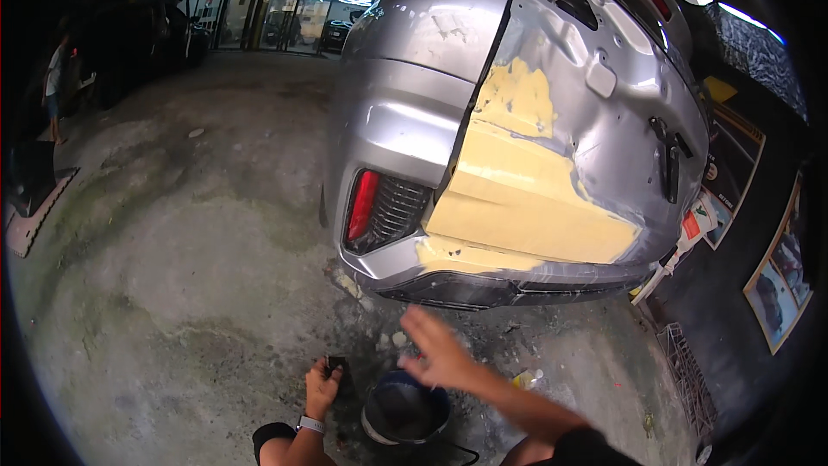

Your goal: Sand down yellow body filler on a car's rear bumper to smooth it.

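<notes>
My left hand [320,393] grips a small flat black piece [336,364], perhaps sandpaper or a sanding pad, beside a round bucket [377,437] with a dark inside. Over the bucket's far right edge, my right hand [437,352] is raised with its fingers stretched out, slightly smeared by motion; nothing shows in it. Ahead stands the rear of a silver car [414,125]. Yellow filler [517,198] covers much of its tailgate's lower left, with grey patches around it. Both hands are below the dark bumper edge [466,289] and apart from the car.
A hose or cord [466,451] runs by the bucket. Pale debris lies on the stained concrete floor [190,233]. To the right are a metal grate [686,371], framed posters [779,272] and a red-and-white container [697,220]. A person [57,86] stands far left, near a dark vehicle [138,43].
</notes>
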`<state>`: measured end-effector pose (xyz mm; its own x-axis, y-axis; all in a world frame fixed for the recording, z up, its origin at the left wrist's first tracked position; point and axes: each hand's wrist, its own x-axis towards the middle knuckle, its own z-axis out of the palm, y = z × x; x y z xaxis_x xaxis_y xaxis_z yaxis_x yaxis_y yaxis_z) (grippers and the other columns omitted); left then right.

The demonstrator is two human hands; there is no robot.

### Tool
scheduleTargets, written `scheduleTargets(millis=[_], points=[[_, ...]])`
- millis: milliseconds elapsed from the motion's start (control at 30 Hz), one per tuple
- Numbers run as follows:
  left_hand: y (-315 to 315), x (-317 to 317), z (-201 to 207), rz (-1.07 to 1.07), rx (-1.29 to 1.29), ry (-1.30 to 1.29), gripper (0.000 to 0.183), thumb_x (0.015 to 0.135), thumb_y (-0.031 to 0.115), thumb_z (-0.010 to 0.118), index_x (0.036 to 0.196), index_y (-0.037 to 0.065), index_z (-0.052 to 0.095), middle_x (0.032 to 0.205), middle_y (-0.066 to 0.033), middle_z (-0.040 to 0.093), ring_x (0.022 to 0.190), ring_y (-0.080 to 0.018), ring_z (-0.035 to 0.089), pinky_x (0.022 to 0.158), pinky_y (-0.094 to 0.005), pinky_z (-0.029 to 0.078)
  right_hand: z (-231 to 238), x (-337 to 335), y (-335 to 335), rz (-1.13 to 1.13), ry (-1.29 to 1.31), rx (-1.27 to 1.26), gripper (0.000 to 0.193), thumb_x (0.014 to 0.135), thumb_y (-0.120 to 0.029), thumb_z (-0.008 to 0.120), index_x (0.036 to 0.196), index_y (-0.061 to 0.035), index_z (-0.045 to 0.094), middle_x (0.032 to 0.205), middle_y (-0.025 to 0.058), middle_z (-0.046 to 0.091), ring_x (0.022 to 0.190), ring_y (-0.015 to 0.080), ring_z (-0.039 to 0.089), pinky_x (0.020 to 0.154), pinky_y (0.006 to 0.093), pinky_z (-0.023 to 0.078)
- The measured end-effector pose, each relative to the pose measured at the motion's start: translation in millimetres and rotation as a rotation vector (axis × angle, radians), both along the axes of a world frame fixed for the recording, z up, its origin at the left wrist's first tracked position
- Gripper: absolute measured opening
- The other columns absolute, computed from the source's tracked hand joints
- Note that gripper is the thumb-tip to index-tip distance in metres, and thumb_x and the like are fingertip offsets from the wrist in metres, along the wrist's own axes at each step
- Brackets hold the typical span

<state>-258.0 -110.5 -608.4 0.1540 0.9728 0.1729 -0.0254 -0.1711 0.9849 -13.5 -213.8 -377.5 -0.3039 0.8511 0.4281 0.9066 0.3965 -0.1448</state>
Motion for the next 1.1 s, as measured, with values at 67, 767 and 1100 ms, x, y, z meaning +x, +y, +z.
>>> scheduleTargets(millis=[67, 767, 1100], points=[[-18.4, 16.1, 22.9, -0.217, -0.110, 0.027, 0.023, 0.093, 0.014, 0.076, 0.108, -0.002, 0.071, 0.085, -0.0096, 0.076, 0.079, -0.0157, 0.071, 0.073, -0.0350, 0.057, -117.6, -7.0, -24.0, -0.069, 0.221, -0.219, 0.102, 0.087, -0.041, 0.085, 0.163, 0.0012, 0.032, 0.163, 0.0320, 0.037, 0.150, 0.0494, 0.040, 0.123, 0.0511, 0.036], [-12.8, 66.0, 41.8, -0.212, 0.135, 0.007, 0.015, 0.099, 0.018, 0.075, 0.098, 0.003, 0.071, 0.084, -0.0055, 0.073, 0.079, -0.0095, 0.067, 0.073, -0.0296, 0.055, -337.9, 77.7, -88.7, -0.242, -0.062, -0.391, 0.088, 0.081, -0.034, 0.082, 0.154, -0.0011, 0.044, 0.151, 0.0271, 0.053, 0.140, 0.0452, 0.051, 0.117, 0.0488, 0.044], [129.7, 99.6, 490.2, 0.312, 0.942, -0.044, 0.016, 0.100, 0.017, 0.068, 0.097, 0.002, 0.064, 0.076, -0.0159, 0.068, 0.067, -0.0279, 0.065, 0.063, -0.0390, 0.050, 143.2, 75.3, -13.1, -0.240, 0.437, -0.187, 0.051, 0.094, -0.036, 0.081, 0.126, -0.0029, 0.059, 0.103, 0.0229, 0.070, 0.104, 0.0404, 0.069, 0.091, 0.0521, 0.053]])
